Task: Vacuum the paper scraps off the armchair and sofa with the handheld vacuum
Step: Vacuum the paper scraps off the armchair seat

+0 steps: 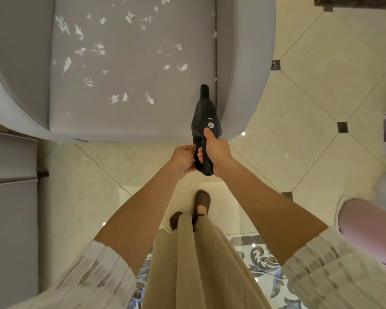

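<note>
At frame centre, right hand (pixel 216 150) grips vacuum (pixel 205 121), thumb near button; left hand (pixel 183 160) pinches handle base. Scraps (pixel 112 63) lie upper left on armchair (pixel 132 85); we should sweep nozzle low, slowly.

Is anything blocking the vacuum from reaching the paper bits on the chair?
Nothing visible does. The handheld vacuum, gripped by the right hand, points over the bare grey seat cushion; the paper scraps lie open to its left.

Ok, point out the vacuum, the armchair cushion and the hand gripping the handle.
Vacuum (pixel 204 114): head view, on the black body.
Armchair cushion (pixel 132 117): head view, on bare grey fabric near the front.
Right hand (pixel 216 150): head view, on the back of the hand.
</note>
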A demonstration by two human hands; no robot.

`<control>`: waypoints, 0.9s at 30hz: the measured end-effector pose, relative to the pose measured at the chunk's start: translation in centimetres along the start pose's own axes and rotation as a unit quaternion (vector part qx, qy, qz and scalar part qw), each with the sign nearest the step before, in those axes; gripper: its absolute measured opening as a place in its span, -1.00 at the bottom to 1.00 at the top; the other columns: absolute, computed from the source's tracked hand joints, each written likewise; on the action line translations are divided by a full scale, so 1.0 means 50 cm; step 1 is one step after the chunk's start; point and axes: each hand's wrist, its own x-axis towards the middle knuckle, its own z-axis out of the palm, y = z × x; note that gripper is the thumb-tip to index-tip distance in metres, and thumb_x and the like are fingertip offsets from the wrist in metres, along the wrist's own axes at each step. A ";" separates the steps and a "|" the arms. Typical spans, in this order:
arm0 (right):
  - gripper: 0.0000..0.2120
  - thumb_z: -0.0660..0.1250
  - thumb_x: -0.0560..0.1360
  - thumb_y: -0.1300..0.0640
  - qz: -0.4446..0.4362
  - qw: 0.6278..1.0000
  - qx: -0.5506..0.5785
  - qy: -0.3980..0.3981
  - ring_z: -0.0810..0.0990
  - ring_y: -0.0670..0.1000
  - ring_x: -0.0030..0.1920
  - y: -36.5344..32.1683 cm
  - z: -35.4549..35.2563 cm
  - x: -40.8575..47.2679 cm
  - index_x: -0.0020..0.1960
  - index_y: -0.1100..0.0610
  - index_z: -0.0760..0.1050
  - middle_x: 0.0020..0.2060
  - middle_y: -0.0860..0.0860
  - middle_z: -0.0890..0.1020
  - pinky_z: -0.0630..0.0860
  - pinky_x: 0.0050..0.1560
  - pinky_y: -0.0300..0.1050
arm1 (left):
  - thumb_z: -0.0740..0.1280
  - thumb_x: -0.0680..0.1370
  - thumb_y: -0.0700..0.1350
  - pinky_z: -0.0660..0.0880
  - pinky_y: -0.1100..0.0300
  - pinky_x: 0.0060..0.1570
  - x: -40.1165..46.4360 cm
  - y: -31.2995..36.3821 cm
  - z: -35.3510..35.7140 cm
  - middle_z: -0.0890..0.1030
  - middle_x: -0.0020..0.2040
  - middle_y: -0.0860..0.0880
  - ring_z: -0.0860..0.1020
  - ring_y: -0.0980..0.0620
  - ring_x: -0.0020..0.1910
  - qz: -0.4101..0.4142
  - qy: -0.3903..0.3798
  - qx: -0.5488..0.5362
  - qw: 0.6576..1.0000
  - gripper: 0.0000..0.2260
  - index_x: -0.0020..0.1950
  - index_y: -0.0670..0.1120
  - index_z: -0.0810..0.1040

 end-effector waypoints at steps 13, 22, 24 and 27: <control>-0.57 0.20 0.61 -0.11 0.005 1.000 0.000 0.024 0.47 -0.01 -0.52 0.039 -0.032 -0.002 0.05 0.28 0.52 -0.44 0.08 0.55 0.53 -0.39 -0.18 | 0.05 0.69 -0.21 0.46 0.25 -0.32 -0.020 -0.031 0.027 0.44 -0.56 0.06 0.37 0.13 -0.61 -0.009 -0.005 0.016 1.000 -0.65 -0.26 -0.09 0.43; -0.61 0.21 0.61 -0.07 -0.012 0.999 0.039 -0.002 0.44 0.00 -0.52 -0.062 -0.006 0.050 -0.21 0.23 0.44 -0.45 0.09 0.50 0.49 -0.40 -0.16 | 0.07 0.69 -0.21 0.46 0.33 -0.42 0.040 0.062 0.038 0.41 -0.59 0.09 0.37 0.17 -0.62 0.016 0.025 -0.009 1.000 -0.66 -0.26 -0.07 0.43; -0.60 0.21 0.62 -0.08 -0.015 0.999 0.035 -0.008 0.45 0.01 -0.51 -0.074 -0.005 0.056 -0.21 0.23 0.44 -0.45 0.09 0.50 0.50 -0.39 -0.16 | 0.07 0.69 -0.20 0.48 0.33 -0.41 0.042 0.073 0.040 0.42 -0.59 0.09 0.38 0.17 -0.61 0.019 0.024 -0.012 0.999 -0.67 -0.22 -0.08 0.46; -0.59 0.20 0.62 -0.09 -0.012 1.000 0.018 -0.009 0.45 0.01 -0.50 -0.073 -0.011 0.051 -0.21 0.22 0.44 -0.45 0.09 0.51 0.50 -0.36 -0.14 | 0.07 0.69 -0.20 0.52 0.25 -0.24 0.035 0.068 0.042 0.43 -0.57 0.08 0.41 0.16 -0.59 0.013 0.022 -0.006 1.000 -0.68 -0.22 -0.08 0.45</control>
